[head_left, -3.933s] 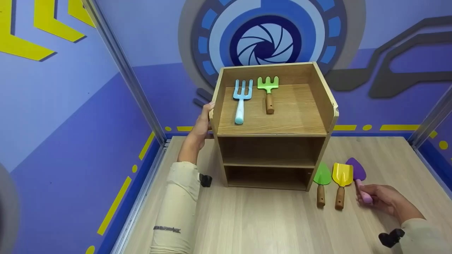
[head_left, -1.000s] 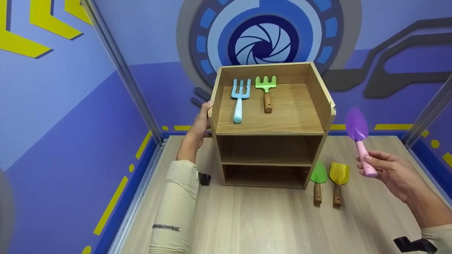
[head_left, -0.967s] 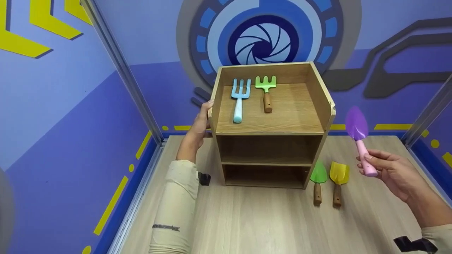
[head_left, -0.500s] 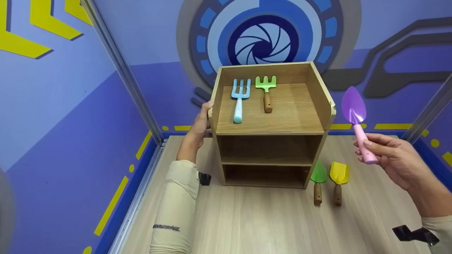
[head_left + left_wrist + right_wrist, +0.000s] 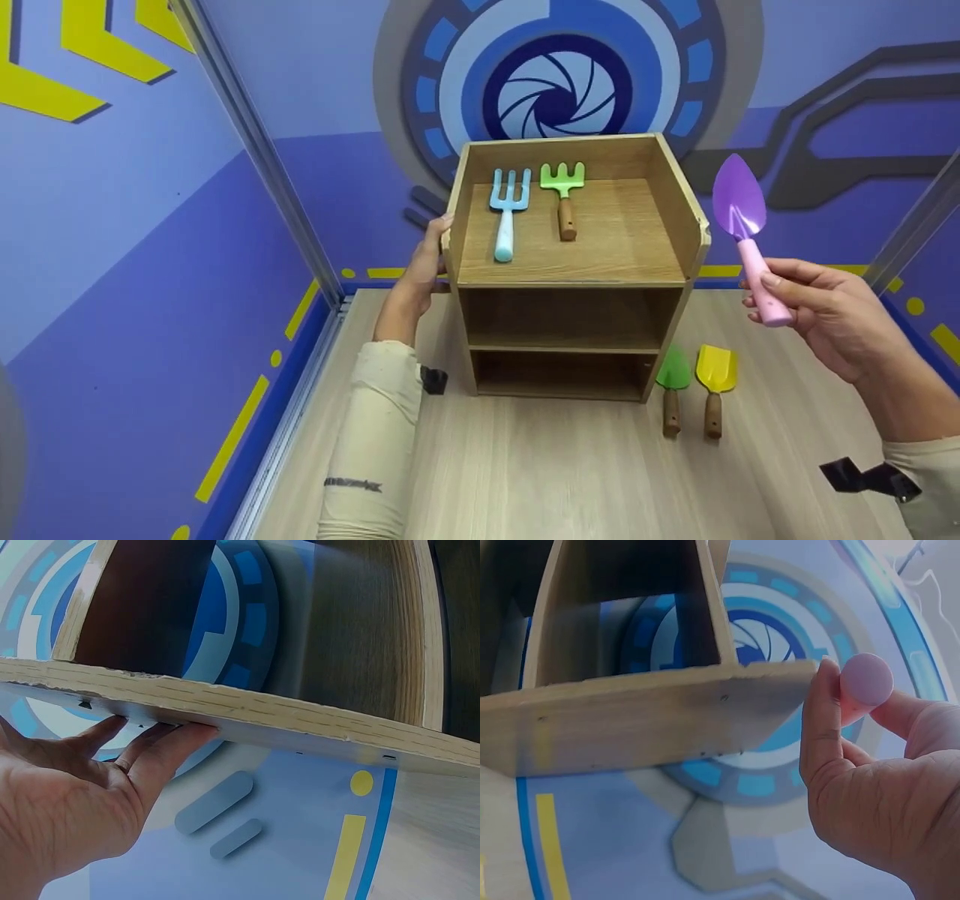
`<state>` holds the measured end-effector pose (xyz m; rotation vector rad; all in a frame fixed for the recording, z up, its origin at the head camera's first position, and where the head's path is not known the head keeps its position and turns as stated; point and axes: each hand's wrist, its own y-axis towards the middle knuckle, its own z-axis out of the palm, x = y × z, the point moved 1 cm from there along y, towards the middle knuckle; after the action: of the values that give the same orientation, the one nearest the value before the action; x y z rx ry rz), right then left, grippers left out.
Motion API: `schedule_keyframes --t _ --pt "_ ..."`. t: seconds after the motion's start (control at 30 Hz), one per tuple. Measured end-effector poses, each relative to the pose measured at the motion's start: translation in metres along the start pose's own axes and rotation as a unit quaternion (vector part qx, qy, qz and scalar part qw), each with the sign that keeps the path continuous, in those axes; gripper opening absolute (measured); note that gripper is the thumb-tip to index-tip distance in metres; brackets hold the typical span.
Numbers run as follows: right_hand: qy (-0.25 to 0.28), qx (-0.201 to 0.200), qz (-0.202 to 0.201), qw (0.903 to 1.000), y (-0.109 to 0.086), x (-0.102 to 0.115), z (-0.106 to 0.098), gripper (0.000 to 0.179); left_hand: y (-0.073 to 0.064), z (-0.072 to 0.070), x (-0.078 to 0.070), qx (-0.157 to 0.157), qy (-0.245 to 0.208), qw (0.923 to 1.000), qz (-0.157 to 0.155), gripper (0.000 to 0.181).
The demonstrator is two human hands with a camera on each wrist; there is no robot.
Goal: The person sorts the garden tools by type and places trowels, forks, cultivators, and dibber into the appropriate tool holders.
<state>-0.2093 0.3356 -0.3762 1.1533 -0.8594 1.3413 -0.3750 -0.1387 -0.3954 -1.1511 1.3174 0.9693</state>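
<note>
In the head view my right hand [image 5: 840, 315] pinches the pink handle of a purple trowel [image 5: 741, 199], blade up, in the air right of a wooden shelf unit [image 5: 574, 284]. The right wrist view shows the handle's round pink end [image 5: 867, 679] between thumb and fingers. My left hand [image 5: 424, 266] touches the unit's left side; in the left wrist view its fingertips [image 5: 196, 733] press on the outer panel. On the top shelf lie a blue hand fork [image 5: 509, 202] and a green hand rake [image 5: 564, 180] with a wooden handle.
On the table [image 5: 555, 472], right of the unit, lie a green trowel [image 5: 674, 369] and a yellow shovel [image 5: 717, 367], both wooden-handled. The unit has two lower compartments open to the front. A patterned blue wall [image 5: 330, 202] stands behind.
My right hand has lifted the purple trowel off the table and, over the last second, carried it further up and slightly left. My left hand stays at the unit's side.
</note>
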Motion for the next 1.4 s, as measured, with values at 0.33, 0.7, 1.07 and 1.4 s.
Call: schedule_keyframes --t 0.33,0.7,1.07,1.4 --pt "0.006 0.006 0.005 1.0 0.011 0.007 0.032 0.029 0.0 0.001 -0.001 -0.011 -0.008 0.9999 -0.005 0.085" --pt "-0.025 -0.003 0.015 0.9996 0.023 0.012 0.06 0.023 0.0 0.001 0.0 -0.006 0.003 1.0 0.001 0.09" --pt "-0.061 -0.006 0.049 0.9969 0.046 0.002 0.093 0.013 0.001 -0.001 0.0 0.002 -0.001 1.0 0.005 0.086" --pt "-0.15 -0.024 0.092 0.984 0.066 -0.012 0.114 0.054 0.0 0.0 0.0 0.004 0.006 0.9999 0.009 0.083"
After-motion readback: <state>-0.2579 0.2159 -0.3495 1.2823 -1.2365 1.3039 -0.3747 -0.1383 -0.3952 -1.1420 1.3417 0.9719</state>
